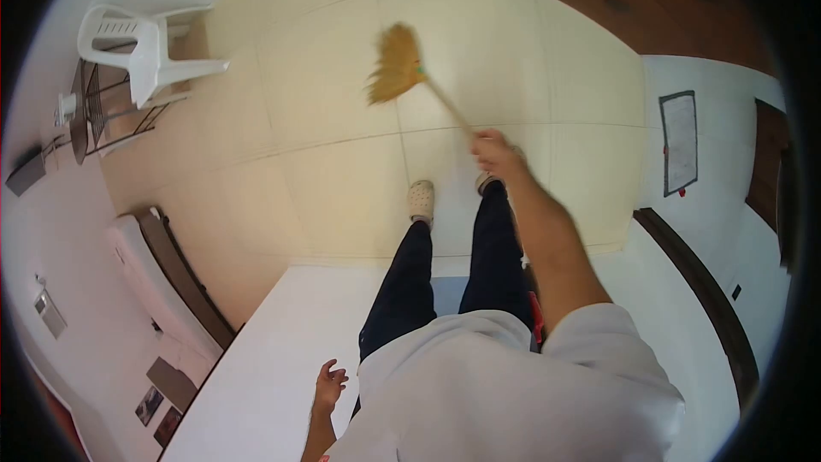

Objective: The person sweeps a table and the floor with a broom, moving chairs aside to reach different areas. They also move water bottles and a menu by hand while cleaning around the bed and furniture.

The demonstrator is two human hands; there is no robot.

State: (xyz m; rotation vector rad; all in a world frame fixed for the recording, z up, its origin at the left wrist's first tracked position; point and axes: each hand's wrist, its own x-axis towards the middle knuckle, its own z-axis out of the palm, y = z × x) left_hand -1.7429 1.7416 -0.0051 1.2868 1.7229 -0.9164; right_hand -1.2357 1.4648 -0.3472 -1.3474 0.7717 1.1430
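Observation:
My right hand (498,154) is wrapped round the handle of a broom (398,67), in front of my right foot. The golden bristles fan out over the tile floor, ahead of me and a little to the left, and their edges are blurred. The pale handle runs from the bristles back into my fist. Down by my left hip, my left hand (329,385) hangs with nothing in it, its fingers loosely bent and apart.
Cream floor tiles (325,188) spread ahead and to the left. A white plastic chair (150,56) and a metal-framed table (81,111) stand far left. Beyond my left side is a mattress-like piece (141,265). A brown wooden door (633,0) is at upper right.

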